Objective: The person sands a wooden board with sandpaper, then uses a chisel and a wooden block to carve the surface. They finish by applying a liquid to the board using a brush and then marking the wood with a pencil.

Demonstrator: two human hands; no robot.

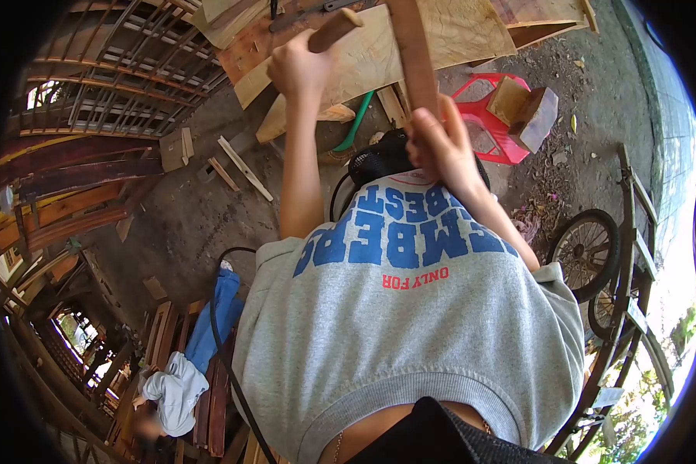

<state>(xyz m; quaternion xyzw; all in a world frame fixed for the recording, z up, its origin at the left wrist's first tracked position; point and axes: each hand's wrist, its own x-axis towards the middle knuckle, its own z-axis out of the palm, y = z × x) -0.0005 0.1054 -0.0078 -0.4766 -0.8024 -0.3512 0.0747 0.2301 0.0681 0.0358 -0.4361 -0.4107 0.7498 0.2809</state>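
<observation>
Flat brown wooden strip is pointing toward twelve o'clock, the right hand curling its fingers round the near end; at eleven, the left hand is clenching a cylindrical brown wooden handle.

This is a woodworking shop: a worn workbench tabletop strewn with boards, offcuts on the dirt floor, and slatted wooden frames beside stacked lumber.
</observation>
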